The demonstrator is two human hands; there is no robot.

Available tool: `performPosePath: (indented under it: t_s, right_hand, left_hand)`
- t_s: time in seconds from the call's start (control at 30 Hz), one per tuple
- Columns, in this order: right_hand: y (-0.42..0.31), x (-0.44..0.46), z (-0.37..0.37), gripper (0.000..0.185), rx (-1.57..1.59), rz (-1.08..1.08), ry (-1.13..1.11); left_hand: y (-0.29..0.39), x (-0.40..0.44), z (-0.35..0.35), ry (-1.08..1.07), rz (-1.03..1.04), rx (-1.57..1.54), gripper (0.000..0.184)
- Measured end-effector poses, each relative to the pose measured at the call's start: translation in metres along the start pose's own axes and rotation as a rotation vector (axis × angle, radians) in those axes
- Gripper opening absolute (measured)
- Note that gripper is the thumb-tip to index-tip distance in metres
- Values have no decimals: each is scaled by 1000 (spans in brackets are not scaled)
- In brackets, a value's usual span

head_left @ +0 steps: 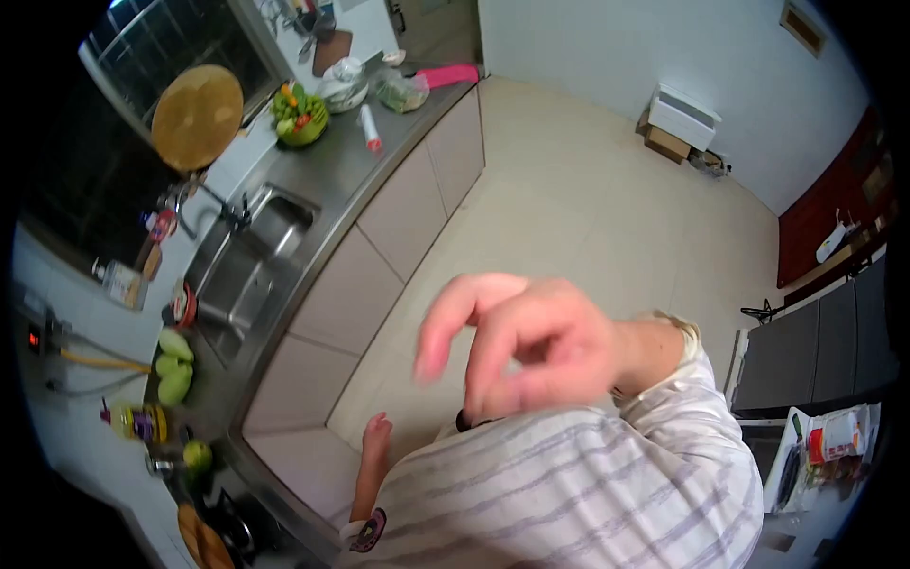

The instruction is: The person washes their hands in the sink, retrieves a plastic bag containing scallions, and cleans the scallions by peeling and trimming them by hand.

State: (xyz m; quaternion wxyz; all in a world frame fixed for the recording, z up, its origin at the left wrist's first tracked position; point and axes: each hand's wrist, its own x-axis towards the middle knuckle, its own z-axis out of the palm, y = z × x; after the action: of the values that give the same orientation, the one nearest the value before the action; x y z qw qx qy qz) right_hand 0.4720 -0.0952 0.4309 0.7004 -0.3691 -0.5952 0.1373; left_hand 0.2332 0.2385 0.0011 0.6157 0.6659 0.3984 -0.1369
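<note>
Your right hand (531, 356) hangs in front of your chest with its fingers loosely curled, blurred at the tips; a gap shows between them, and you have nothing visible in the grip. Your left hand (376, 434) is low at your side, small in view; whether its fingers are apart or together cannot be told, but no object shows in it. The step in hand looks like a pause between grips. A grasp from here would call for turning towards the counter (341, 175) and opening the fingers around whatever is chosen.

The nearest thing to your left hand is the cabinet door (301, 469), flat, pale and smooth, under the counter's edge. The counter top is grey with a dull metallic sheen, and the sink (248, 284) set into it is shinier, with two basins. Past its near end sit smooth, long green fruits (173, 365), then a clear bottle (142, 422) of yellow liquid. Beyond the sink are a round green basket (305, 135) heaped with produce and a crinkled plastic bag (403, 92). A broad, tan round board (197, 116) leans by the window. Your striped shirt (569, 465) falls in soft folds.
</note>
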Motion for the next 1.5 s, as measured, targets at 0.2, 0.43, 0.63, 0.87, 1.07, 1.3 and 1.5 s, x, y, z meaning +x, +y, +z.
performPosePath:
  t_s: [0.2, 0.43, 0.63, 0.87, 1.07, 1.3, 1.5]
  right_hand:
    - [111, -102, -160, 25, -143, 816, 571]
    - [202, -86, -328, 26, -699, 945, 487]
    - [281, -22, -422, 32, -1056, 776, 83]
    - [370, 2, -517, 30, -969, 886, 144]
    - [426, 68, -550, 28, -706, 985, 56]
    - [546, 153, -552, 26, -354, 918, -409]
    - [598, 229, -439, 27, -322, 492, -734]
  left_hand:
    - [172, 81, 40, 311, 153, -160, 63]
    - [309, 189, 115, 176, 124, 82, 82]
    - [407, 276, 119, 582, 810, 658, 73]
    - [511, 409, 35, 140, 419, -493, 45]
    - [575, 450, -26, 283, 411, -1019, 35]
    - [506, 392, -99, 675, 462, -1394, 30]
    - [434, 307, -150, 1036, 546, -1619, 24]
